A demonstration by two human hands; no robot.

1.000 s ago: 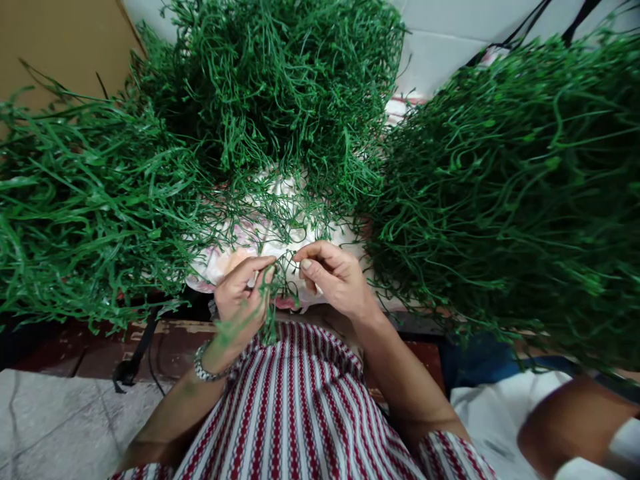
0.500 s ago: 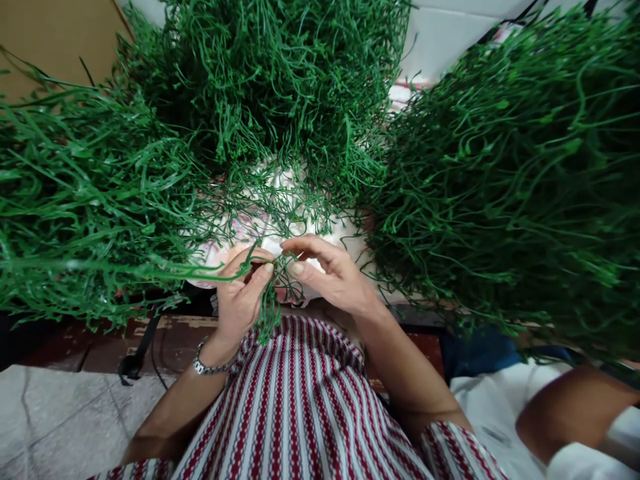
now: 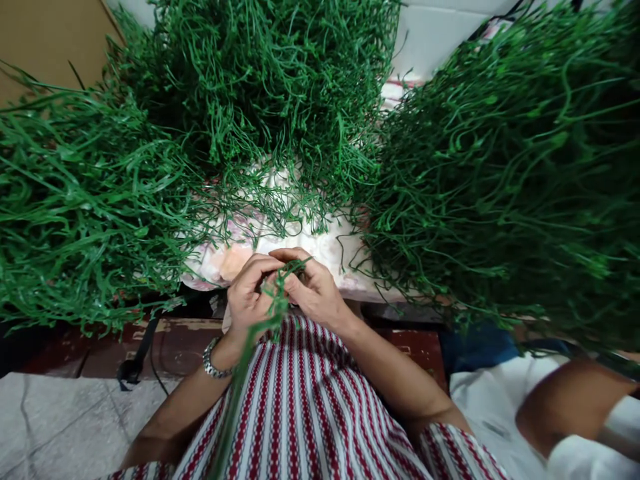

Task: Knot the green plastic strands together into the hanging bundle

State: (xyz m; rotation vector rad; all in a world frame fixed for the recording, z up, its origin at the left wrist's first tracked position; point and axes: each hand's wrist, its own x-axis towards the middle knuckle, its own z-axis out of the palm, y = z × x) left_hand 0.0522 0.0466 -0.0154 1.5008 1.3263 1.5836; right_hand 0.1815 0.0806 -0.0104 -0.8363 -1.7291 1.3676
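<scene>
Close to my striped shirt, my left hand [image 3: 251, 297] and my right hand [image 3: 315, 288] meet around a thin green plant strand [image 3: 276, 313]. Both hands have curled fingers pinching it near its top. Its long stem [image 3: 240, 373] trails down over the shirt towards me and is blurred close to the camera. Some of the fingers and the inner part of the strand are hidden between the palms. Just beyond my hands, loose stalks [image 3: 273, 210] lie scattered on a pale, flower-patterned cover [image 3: 327, 250].
Big heaps of green stalks rise at the left [image 3: 85, 207], at the back [image 3: 260, 73] and at the right [image 3: 480, 193]. Beside me on the right sits another person, with a bare arm [image 3: 565, 407]. A dark strap [image 3: 140, 353] hangs at the left.
My two hands have come closer together and nearer my body. The long stem swung from pointing left to trailing down across my shirt. The view has shifted slightly.
</scene>
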